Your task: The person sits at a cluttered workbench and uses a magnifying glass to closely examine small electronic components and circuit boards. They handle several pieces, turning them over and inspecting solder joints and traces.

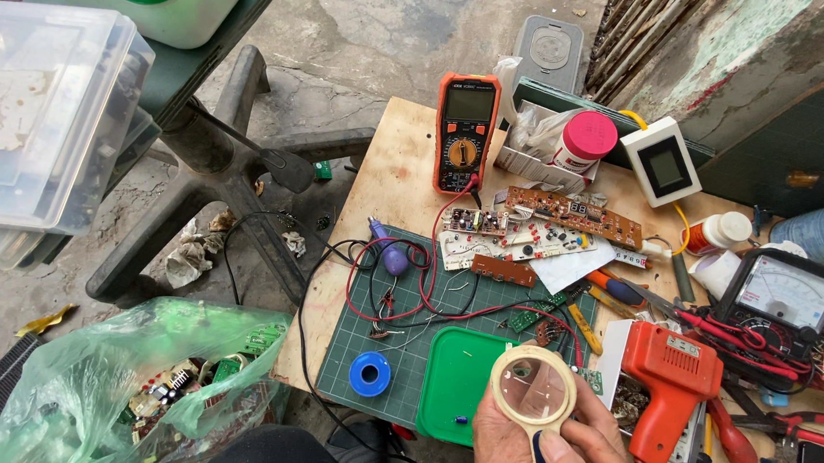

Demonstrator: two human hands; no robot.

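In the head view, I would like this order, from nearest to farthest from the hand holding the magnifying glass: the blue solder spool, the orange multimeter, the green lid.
Measured from the hand at the bottom edge, holding the magnifying glass:
1. Green lid, directly left, touching.
2. Blue solder spool, farther left on the cutting mat.
3. Orange multimeter, at the table's far edge.

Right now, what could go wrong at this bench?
The magnifying glass, held by both the left hand and the right hand, probably hides the tiny blue part on the green lid; it might get knocked off. Red and black leads loop nearby and may snag.
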